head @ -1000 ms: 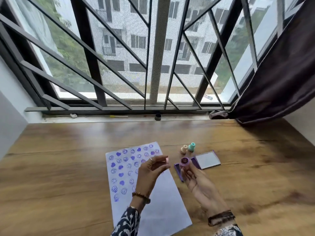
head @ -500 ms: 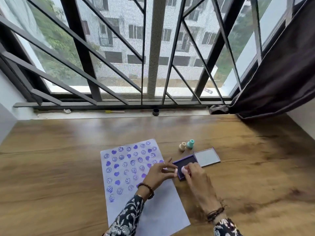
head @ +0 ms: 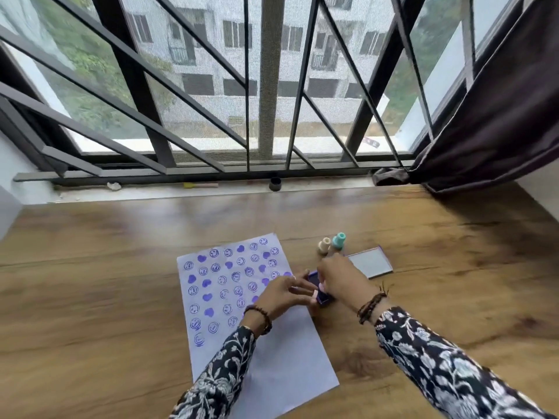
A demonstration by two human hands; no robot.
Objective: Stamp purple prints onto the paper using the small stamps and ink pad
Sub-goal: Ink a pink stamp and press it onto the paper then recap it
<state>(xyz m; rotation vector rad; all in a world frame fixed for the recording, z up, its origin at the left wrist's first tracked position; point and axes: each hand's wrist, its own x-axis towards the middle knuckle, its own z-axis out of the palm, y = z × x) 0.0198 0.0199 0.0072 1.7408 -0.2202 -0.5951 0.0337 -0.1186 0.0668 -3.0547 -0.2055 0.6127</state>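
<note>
Pressing small pink stamp (head: 318, 293) into ink pad (head: 317, 282), right hand (head: 341, 278) pinching it closed; left hand (head: 279, 294) loosely open, steadying pad edge. Likely light, rigid, best gripped at narrow stem.

The right hand (head: 341, 279) hides most of the ink pad (head: 317, 282); both sleeves run off-frame.

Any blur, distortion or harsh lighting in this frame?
Head view: wide-angle bending bows the window bars; bright backlight through the window; slight motion blur on both hands at the ink pad; prints on the paper remain readable.
</note>
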